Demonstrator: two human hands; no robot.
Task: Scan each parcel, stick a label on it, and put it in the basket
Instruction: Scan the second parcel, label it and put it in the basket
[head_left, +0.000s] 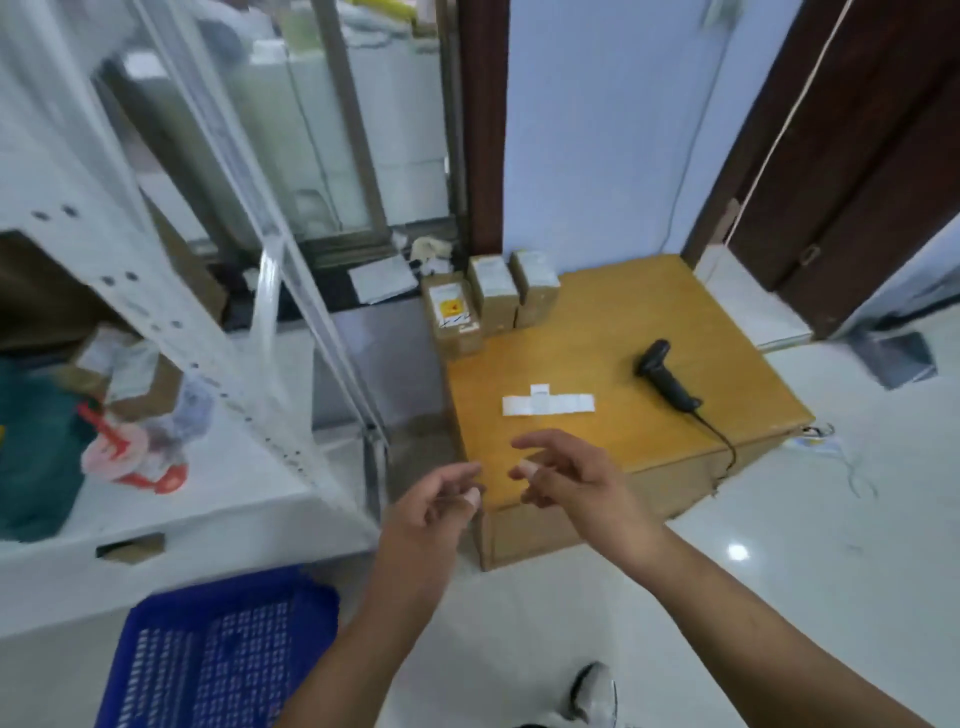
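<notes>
Three brown cardboard parcels stand in a row at the far left corner of a low wooden table (675, 312): the left parcel (453, 317) with a yellow sticker, the middle parcel (492, 293) and the right parcel (535, 286). A strip of white labels (548, 404) lies mid-table. A black handheld scanner (667, 382) lies to its right, cable trailing off the front edge. A blue plastic basket (218, 654) sits on the floor at lower left. My left hand (431, 512) and my right hand (566, 475) hover over the table's near corner, fingers loosely curled, holding nothing.
A white metal shelf frame (208, 332) leans across the left, with a white box (208, 519) under it carrying bags and packages. A dark wooden door frame (831, 182) stands behind the table. White tiled floor (805, 571) spreads right; a shoe (595, 686) shows at the bottom.
</notes>
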